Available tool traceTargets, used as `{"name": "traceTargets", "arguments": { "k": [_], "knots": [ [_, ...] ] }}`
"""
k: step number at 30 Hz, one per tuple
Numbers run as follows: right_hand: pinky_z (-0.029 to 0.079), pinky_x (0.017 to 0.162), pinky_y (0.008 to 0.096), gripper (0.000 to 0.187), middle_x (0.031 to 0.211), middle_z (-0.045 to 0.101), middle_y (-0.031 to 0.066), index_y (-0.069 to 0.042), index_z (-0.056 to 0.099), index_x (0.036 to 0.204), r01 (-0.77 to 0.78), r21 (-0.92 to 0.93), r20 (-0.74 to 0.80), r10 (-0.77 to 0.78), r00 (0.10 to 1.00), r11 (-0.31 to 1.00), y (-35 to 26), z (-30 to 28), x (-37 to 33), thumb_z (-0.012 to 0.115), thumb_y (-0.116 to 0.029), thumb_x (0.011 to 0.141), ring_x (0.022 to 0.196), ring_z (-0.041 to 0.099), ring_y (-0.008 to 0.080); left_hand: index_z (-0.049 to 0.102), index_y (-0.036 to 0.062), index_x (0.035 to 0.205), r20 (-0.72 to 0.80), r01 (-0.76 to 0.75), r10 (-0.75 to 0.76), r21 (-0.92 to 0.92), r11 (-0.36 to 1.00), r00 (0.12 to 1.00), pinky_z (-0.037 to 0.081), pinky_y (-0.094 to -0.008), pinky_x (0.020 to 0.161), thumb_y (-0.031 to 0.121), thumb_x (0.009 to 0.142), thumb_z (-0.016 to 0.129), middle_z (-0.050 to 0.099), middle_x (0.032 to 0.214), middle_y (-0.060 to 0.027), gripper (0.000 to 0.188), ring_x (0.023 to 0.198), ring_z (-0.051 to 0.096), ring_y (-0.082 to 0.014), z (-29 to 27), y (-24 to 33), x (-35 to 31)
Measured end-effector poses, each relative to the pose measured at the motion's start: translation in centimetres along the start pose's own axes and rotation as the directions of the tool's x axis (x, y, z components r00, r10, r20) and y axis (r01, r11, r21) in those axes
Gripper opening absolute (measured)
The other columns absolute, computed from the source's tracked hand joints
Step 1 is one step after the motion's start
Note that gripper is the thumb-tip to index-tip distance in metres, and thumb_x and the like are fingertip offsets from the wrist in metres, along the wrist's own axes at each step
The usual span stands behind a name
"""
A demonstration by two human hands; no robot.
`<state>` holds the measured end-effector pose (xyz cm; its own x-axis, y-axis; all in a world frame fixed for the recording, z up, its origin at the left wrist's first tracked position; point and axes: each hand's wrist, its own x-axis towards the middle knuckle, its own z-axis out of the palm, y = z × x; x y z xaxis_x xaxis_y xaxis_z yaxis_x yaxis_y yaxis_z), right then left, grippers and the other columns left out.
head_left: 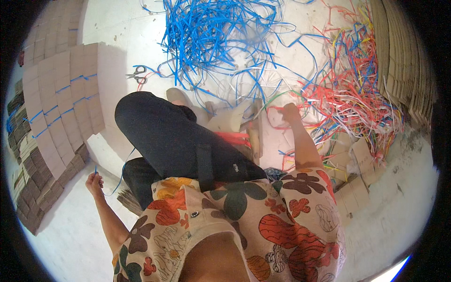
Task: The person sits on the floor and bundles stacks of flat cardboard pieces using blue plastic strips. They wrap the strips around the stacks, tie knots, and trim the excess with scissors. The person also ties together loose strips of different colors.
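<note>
My left hand is low at the left, its fingers pinched on a thin blue plastic strap. One short end of the strap sticks up above the fingers, while the rest curves toward my dark trouser leg. On the other side, my right hand reaches forward to the edge of a tangled heap of red, white and mixed-colour straps. Its fingers look closed around a looping red strap, though the fingertips are small and partly hidden. A green strap arcs just beyond that hand.
Scissors lie on the pale floor beyond my knee. A large pile of blue straps spreads ahead. Stacked cardboard bundles tied with blue straps stand at the left; tall stacked cardboard lines the right. Cardboard pieces lie near the colourful heap.
</note>
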<state>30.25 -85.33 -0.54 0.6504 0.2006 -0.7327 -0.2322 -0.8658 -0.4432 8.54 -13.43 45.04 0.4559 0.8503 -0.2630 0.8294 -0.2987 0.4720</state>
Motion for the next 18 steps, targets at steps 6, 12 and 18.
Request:
{"name": "traceTargets", "arguments": {
  "k": [6, 12, 18],
  "knots": [
    [0.046, 0.052, 0.0337, 0.028, 0.058, 0.058, 0.0072, -0.004, 0.060, 0.060, -0.348, 0.504, -0.321, 0.546, 0.774, 0.790, -1.9, 3.0, 6.1, 0.072, -0.029, 0.065, 0.051, 0.055, 0.0202, 0.061, 0.0013, 0.084, 0.009, -0.008, 0.007, 0.028, 1.000, 1.000, 0.030, -0.0181, 0.034, 0.007, 0.079, 0.059, 0.057, 0.060, -0.0035, 0.008, 0.041, 0.048, -0.0064, 0.6, 2.1, -0.8],
    [0.042, 0.044, 0.0286, 0.013, 0.060, 0.056, 0.0058, -0.005, 0.058, 0.065, -0.283, 0.084, -0.581, 0.277, 0.765, 0.956, 8.5, 6.5, 9.5, 0.064, -0.014, 0.073, 0.050, 0.053, 0.0159, 0.061, 0.0024, 0.084, -0.008, -0.014, 0.014, -0.013, 1.000, 1.000, 0.030, -0.0182, 0.034, 0.010, 0.079, 0.061, 0.058, 0.060, -0.0031, 0.009, 0.042, 0.048, -0.0063, 1.2, 1.3, 0.8],
    [0.038, 0.042, 0.0250, 0.006, 0.067, 0.054, 0.0060, -0.006, 0.053, 0.081, 0.176, 0.912, 0.184, 0.751, 0.634, -0.372, -2.6, 3.1, 0.6, 0.057, -0.009, 0.080, 0.052, 0.050, 0.0153, 0.061, 0.0027, 0.085, -0.109, 0.035, -0.031, 0.036, 0.999, 0.994, 0.031, -0.0185, 0.034, 0.011, 0.080, 0.061, 0.057, 0.061, -0.0026, 0.010, 0.043, 0.047, -0.0066, -2.6, 1.8, -3.4]
  ]
}}
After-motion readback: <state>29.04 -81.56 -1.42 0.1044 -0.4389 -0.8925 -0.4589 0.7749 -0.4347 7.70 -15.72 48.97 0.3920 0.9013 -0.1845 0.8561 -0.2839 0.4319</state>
